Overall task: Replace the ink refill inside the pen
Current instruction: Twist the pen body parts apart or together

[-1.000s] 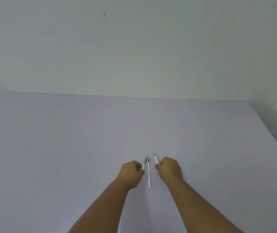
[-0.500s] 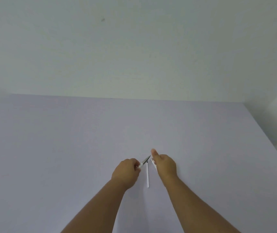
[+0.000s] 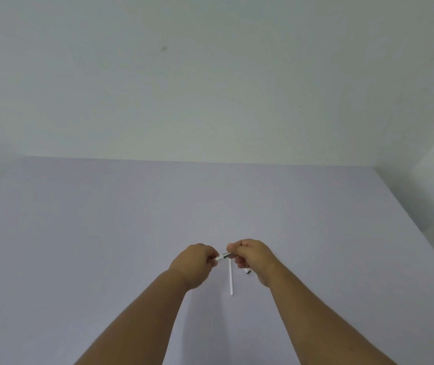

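- Short pen section (image 3: pixel 223 257), white at the left end and grey toward the right, held level between both hands just above the table (image 3: pixel 105 233).
- Left hand (image 3: pixel 193 262): fingers closed on the white end.
- Right hand (image 3: pixel 254 255): fingers clamped on the grey end, with another white pen piece (image 3: pixel 247 271) poking out below the palm, dark at its tip.
- Thin white refill (image 3: pixel 231 277) flat on the table under the gap between the 2 hands, running toward the camera, apparently touched by neither hand.
- 2 bare forearms in from the bottom edge; pale wall (image 3: pixel 210 88) behind the table.
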Motion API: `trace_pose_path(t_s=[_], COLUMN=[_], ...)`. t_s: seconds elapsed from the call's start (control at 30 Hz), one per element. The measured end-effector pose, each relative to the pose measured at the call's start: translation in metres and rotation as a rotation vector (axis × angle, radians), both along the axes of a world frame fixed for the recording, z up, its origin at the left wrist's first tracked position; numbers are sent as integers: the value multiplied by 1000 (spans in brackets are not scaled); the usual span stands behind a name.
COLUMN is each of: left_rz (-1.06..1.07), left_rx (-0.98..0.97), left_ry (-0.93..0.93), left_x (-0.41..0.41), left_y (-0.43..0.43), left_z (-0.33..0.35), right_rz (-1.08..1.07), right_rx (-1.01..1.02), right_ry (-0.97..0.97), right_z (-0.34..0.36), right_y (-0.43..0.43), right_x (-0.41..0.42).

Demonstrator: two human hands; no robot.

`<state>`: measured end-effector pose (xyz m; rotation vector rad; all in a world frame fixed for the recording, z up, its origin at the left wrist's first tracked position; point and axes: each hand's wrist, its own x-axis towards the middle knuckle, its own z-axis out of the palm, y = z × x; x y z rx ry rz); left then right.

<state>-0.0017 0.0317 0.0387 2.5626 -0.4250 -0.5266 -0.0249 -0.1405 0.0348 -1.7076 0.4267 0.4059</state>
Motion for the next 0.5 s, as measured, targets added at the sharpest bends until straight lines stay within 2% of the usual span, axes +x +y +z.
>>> trace_pose_path(t_s=[0.1, 0.27, 0.4, 0.5], left_rz=[-42, -72, -106, -147], left_rx=[49, 73, 91, 115], left_ry=[-28, -70, -96, -110], left_x=[0, 0, 3, 4], left_y=[-1, -2, -4, -5], left_z=[3, 7, 11, 15], right_rz=[59, 123, 119, 161], right_rx=[-155, -76, -163, -136], right_ry=[1, 19, 27, -23], right_z=[3, 8, 10, 10], right_y=[-2, -6, -8, -11], right_x=[2, 1, 4, 5])
